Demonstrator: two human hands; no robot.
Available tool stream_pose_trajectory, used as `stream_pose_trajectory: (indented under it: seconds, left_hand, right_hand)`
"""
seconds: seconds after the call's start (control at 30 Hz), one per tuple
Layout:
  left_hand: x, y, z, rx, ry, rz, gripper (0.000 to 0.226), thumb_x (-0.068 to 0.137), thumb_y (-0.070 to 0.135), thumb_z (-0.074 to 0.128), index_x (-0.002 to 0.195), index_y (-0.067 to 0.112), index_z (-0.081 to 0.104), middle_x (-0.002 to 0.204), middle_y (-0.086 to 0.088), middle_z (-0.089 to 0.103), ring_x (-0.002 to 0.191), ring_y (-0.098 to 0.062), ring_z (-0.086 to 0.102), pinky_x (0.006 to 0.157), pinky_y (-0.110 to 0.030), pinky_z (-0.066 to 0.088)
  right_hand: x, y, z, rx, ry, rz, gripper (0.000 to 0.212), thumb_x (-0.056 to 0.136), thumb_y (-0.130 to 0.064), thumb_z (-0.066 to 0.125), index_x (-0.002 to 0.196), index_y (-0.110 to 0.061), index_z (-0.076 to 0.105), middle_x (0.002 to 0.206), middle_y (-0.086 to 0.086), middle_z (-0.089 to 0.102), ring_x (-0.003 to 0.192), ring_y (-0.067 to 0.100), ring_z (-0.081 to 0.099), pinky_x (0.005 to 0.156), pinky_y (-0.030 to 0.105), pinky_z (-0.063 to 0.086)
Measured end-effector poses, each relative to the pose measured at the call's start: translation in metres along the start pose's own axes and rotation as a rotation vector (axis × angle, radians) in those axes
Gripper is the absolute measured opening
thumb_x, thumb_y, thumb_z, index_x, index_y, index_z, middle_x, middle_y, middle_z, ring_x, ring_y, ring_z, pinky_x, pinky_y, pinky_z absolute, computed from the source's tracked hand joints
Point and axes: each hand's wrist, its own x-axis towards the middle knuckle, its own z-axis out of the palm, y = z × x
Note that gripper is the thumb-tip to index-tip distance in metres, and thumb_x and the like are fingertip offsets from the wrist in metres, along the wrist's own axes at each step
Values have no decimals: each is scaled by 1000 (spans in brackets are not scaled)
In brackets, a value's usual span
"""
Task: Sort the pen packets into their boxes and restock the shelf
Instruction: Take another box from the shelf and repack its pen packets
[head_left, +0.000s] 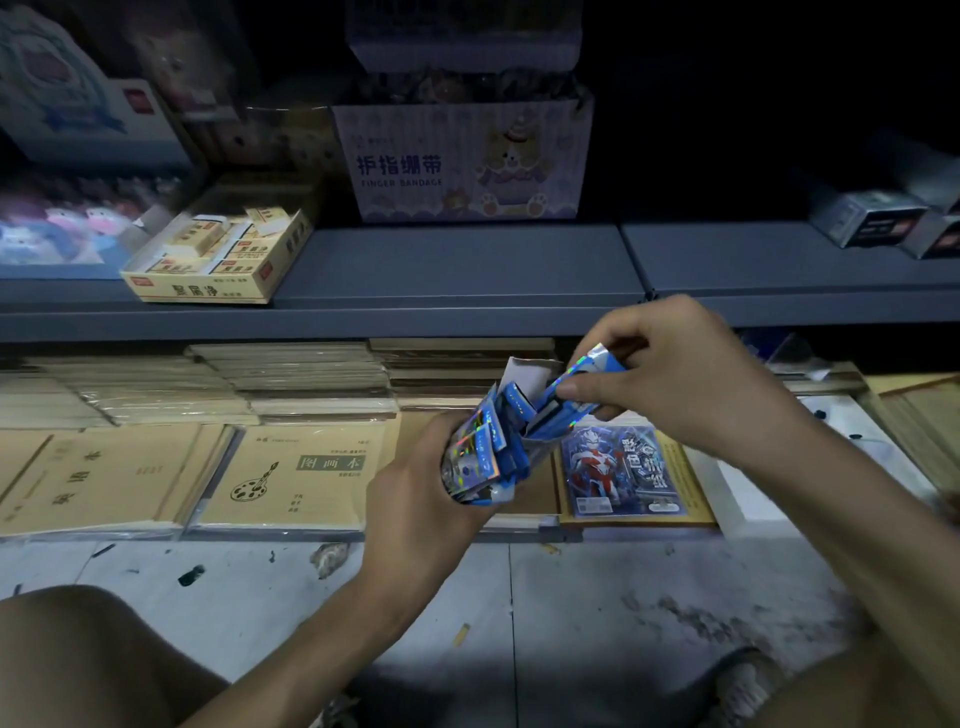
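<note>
My left hand (415, 499) grips a bundle of blue, shiny pen packets (480, 452) upright in front of the bottom shelf. Their tops fan out above my fist. A torn white flap (524, 374) sticks up among them. My right hand (675, 374) pinches one blue holographic packet (576, 387) at the top of the bundle, thumb and fingers curled round it. The grey shelf board (457, 270) above is dimly lit.
A "Finger Bandage" box (462, 161) and an open yellow eraser box (218, 254) stand on the grey shelf; small silver boxes (878, 218) lie at its right. Brown exercise books (291, 473) and a blue hero-print pack (623, 473) lie below. My knees frame the dirty tiled floor (571, 597).
</note>
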Motion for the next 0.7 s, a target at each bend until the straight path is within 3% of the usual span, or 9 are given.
stream_pose_trajectory:
  seconds: [0.2,0.3,0.37,0.53,0.7]
  left_hand:
    - [-3,-2,6,133,37,49,64,64,24,93,120,36,64,100,19,73,86,-10,69,68,-30,55]
    - [-4,0,8,151,50,63,64,63,22,93,120,33,65,103,18,73,87,-10,67,66,-28,54]
    - [-3,1,9,160,44,66,65,63,23,93,118,36,63,101,17,73,86,-11,67,65,-28,53]
    - [-1,4,6,79,10,2,67,64,37,94,115,47,51,96,20,72,83,-7,69,69,-36,58]
    - [-1,8,6,-83,-36,-52,56,63,48,91,104,50,54,93,25,72,83,-2,70,73,-40,60]
  right_hand:
    - [0,5,4,-134,80,93,23,71,-24,95,75,-20,73,64,-3,75,55,11,71,62,36,63]
    - [1,9,23,-229,78,115,33,65,-28,97,76,-20,67,66,-5,68,58,11,61,56,26,47]
    - [1,11,29,-234,55,135,36,63,-30,98,79,-19,67,64,-7,63,58,11,54,53,26,40]
    - [0,10,15,-34,47,207,28,68,-31,96,79,-21,73,68,-5,76,60,8,72,55,22,51]
    - [-4,16,20,-101,142,102,19,74,-29,92,69,-27,74,62,-17,70,58,-4,65,55,12,45]
